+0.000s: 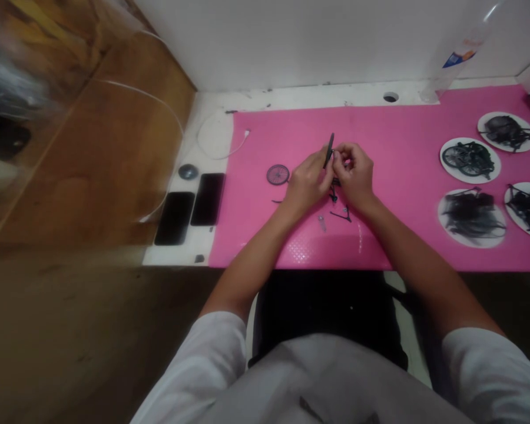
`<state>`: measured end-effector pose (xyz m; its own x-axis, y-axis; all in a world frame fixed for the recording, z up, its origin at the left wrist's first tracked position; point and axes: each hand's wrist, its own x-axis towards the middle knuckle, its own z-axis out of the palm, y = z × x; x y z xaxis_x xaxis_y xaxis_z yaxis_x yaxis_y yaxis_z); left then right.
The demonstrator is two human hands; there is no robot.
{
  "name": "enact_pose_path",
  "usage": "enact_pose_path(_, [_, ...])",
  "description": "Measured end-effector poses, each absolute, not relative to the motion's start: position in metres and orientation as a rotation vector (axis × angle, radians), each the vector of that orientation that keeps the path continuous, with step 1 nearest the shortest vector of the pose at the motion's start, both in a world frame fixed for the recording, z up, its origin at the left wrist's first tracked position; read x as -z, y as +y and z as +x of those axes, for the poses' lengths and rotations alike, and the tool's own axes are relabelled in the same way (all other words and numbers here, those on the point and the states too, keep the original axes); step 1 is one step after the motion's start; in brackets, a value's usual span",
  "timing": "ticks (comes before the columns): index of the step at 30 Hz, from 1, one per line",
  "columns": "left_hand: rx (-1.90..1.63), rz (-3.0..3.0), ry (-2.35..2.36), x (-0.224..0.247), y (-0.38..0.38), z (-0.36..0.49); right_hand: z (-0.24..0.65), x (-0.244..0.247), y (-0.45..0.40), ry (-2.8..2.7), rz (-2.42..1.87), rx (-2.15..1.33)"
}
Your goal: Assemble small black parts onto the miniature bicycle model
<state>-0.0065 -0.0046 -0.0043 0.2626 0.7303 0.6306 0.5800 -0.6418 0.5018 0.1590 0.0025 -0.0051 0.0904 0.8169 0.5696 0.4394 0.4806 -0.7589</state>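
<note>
Over the middle of the pink mat (406, 147), my left hand (308, 181) is closed on a thin dark part (330, 148), seen nearly edge-on. My right hand (354, 174) meets it, thumb and fingertips pinched together at the part; what they pinch is too small to name. A small spoked black wheel (278, 174) lies left of my left hand. Below the hands are a thin black forked piece (341, 215) and a small clear piece (322, 222). Another dark piece (333, 193) shows between the wrists, partly hidden.
At the right, white plates (444, 227) hold black parts, one with spoked wheels (467, 159). Two dark phones (175, 218) and a round dark object (188, 171) sit left of the mat beside a white cable (212, 158). A clear bottle (461, 56) stands at the back right.
</note>
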Motion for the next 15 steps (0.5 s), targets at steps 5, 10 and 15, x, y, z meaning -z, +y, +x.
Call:
enact_pose_path(5, [-1.306,2.396,1.229,0.006,-0.003,-0.007,0.157,0.007,0.003,-1.484,-1.122,-0.48])
enact_pose_path(10, [-1.281,2.419,1.243,0.005,-0.003,-0.006,0.152,0.006,0.001,-1.402,-1.114,-0.552])
enact_pose_path(15, [-1.234,2.462,1.224,0.004,-0.003,-0.009,0.148,0.009,0.002,-1.287,-1.059,-0.675])
